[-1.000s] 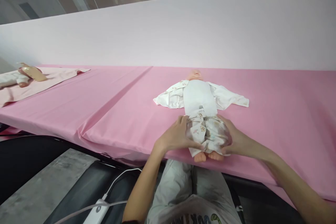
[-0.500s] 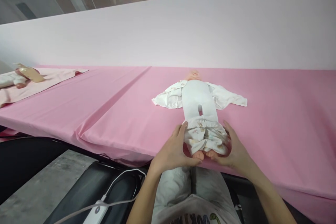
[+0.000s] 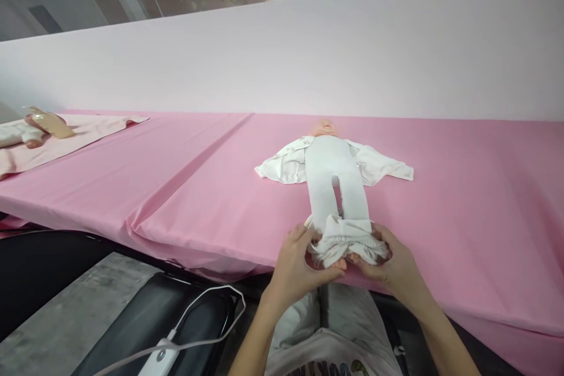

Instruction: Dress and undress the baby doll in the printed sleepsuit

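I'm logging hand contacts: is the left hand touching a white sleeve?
No, the left hand is at the bunched white pants low on the doll's legs.

Pink surface (image 3: 476, 194) is lying open either side of a doll (image 3: 330, 158), leaving sideways passage, while a white partition (image 3: 282, 59) is blocking the far edge and the left hand (image 3: 294, 258) and right hand (image 3: 396, 259) are hemming in bunched trousers (image 3: 350, 239) at the near edge.

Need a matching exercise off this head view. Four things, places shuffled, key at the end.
Things:
1. Pants
2. Bottle
3. White corded box
4. Jacket

Places:
A. By the black seat
B. Spread either side of the doll's body
C. Between left hand and right hand
D. On the pale cloth

Pairs: 1-C, 2-D, 3-A, 4-B
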Available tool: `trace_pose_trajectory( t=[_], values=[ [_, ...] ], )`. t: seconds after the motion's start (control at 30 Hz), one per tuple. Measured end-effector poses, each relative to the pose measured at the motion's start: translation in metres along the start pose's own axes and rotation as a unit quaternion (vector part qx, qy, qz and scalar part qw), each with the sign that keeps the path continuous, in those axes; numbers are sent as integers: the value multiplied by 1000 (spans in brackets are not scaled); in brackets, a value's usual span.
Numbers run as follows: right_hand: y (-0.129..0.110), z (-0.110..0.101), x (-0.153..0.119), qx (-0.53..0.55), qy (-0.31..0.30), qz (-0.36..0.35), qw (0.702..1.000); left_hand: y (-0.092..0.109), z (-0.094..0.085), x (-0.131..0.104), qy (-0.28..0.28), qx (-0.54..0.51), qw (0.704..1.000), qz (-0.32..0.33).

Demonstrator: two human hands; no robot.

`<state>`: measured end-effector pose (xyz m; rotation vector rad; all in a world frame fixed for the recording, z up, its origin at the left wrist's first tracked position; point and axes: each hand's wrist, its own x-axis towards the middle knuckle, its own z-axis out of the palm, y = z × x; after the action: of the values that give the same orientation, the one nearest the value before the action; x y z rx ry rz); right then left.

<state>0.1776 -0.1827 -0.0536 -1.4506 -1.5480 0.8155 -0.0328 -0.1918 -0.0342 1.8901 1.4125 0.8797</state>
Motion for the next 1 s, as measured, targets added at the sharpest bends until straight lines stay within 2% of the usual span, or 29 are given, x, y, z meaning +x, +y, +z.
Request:
trace_pose_trajectory(
  t=[0.13, 0.23, 0.33, 0.43, 0.53, 0.67, 0.8, 1.0],
  values=[
    [-7, 5, -15, 16, -2, 2, 1000, 0, 12, -5, 60, 18, 996, 56],
    [-11, 10, -27, 3, 34, -30, 999, -2, 23, -8, 100, 9, 988, 118],
    [-11, 16, -34, -66, 118, -108, 985, -5, 34, -10, 171, -23, 961, 214],
    [-14, 23, -39, -127, 186, -215, 950, -4, 44, -13, 243, -46, 929, 275],
    [-17, 29, -43, -168, 232, -253, 924, -2, 51, -18, 286, -52, 917, 273],
    [-18, 36, -47, -185, 269, -234, 916, -1, 57, -18, 329, -41, 905, 267],
    [-18, 40, -43, -187, 285, -211, 916, -3, 58, -9, 345, -22, 900, 265],
    [-22, 39, -36, -211, 289, -231, 905, -8, 54, -5, 357, 16, 897, 260]
  ],
)
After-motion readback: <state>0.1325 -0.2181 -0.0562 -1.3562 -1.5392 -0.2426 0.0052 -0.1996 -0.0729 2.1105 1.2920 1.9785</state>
